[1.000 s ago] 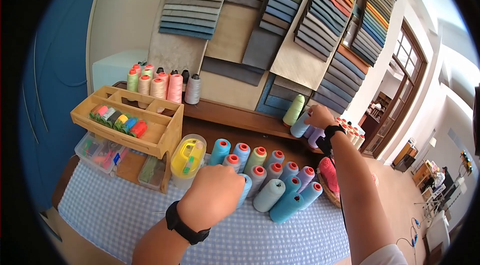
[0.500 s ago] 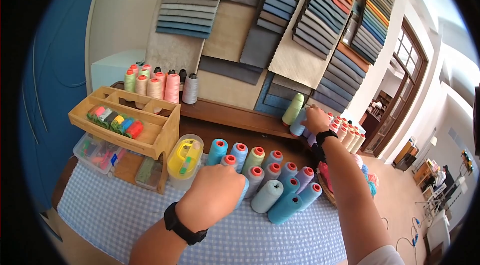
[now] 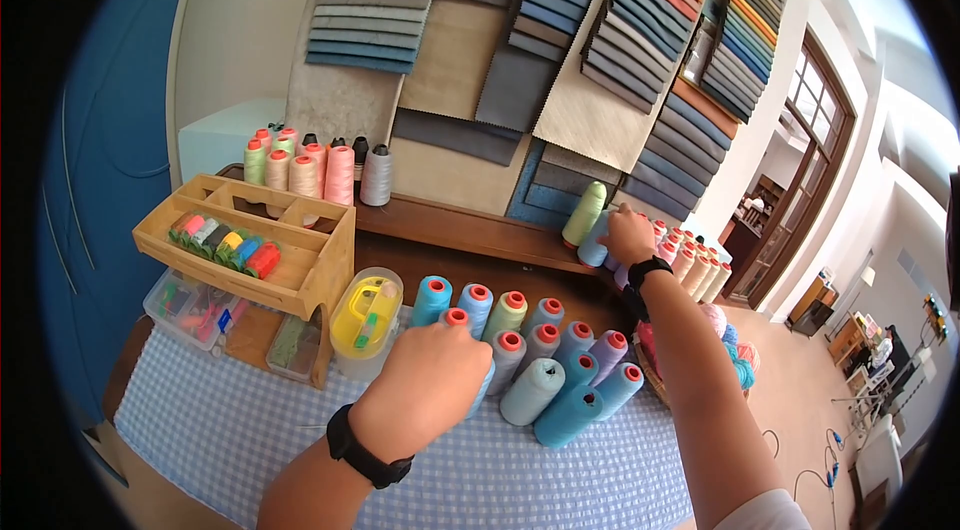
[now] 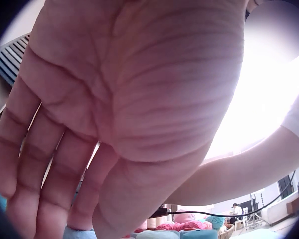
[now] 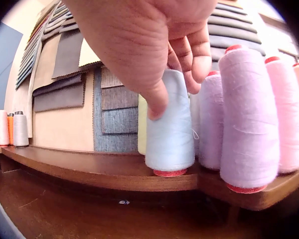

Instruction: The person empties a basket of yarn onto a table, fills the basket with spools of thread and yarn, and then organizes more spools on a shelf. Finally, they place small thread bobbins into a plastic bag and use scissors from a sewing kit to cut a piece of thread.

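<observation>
My right hand [image 3: 630, 236] pinches a light blue thread cone [image 5: 170, 132] between thumb and fingers; its red base is right at the dark wooden shelf [image 5: 89, 167]. Lilac cones [image 5: 249, 119] stand beside it, and a pale green cone [image 3: 584, 214] is just left of it in the head view. Over the table, my left hand [image 3: 425, 382] reaches down around the upper part of another light blue cone [image 3: 482, 398], which shows between thumb and fingers at the bottom of the left wrist view. Its fingertips are hidden in the head view.
Several blue, grey and lilac cones [image 3: 532, 392] crowd the checked tablecloth [image 3: 480, 480]. Left are a wooden organizer [image 3: 335, 275] and a yellow-lidded tub [image 3: 368, 320]. A yarn basket [image 3: 655, 385] sits beyond the right forearm. Pink and cream cones [image 3: 700, 270] stand at the right back.
My right forearm has swung slightly left, uncovering more of the yarn and the pink and cream cones. The head view has shifted slightly. My left hand stays over the same cone.
</observation>
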Demonstrator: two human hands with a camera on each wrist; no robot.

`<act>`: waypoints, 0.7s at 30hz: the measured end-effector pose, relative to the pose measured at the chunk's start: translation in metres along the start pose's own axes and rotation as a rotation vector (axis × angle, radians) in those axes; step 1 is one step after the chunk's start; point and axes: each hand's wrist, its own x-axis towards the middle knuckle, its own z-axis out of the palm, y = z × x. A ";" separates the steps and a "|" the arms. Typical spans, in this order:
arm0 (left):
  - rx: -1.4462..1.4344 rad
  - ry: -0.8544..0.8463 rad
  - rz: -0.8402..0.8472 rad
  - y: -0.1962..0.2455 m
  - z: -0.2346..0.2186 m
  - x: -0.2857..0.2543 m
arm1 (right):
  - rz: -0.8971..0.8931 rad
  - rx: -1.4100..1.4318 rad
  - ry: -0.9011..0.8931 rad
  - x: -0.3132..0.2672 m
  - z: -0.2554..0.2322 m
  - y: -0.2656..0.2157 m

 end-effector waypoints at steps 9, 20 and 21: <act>0.011 0.037 0.002 -0.001 0.001 0.003 | -0.003 -0.006 0.019 -0.001 0.000 -0.001; 0.016 0.030 0.006 -0.001 0.003 0.004 | 0.004 -0.002 0.013 -0.001 0.000 -0.001; 0.018 0.040 0.006 -0.001 0.003 0.004 | -0.003 0.015 0.028 0.000 0.003 0.001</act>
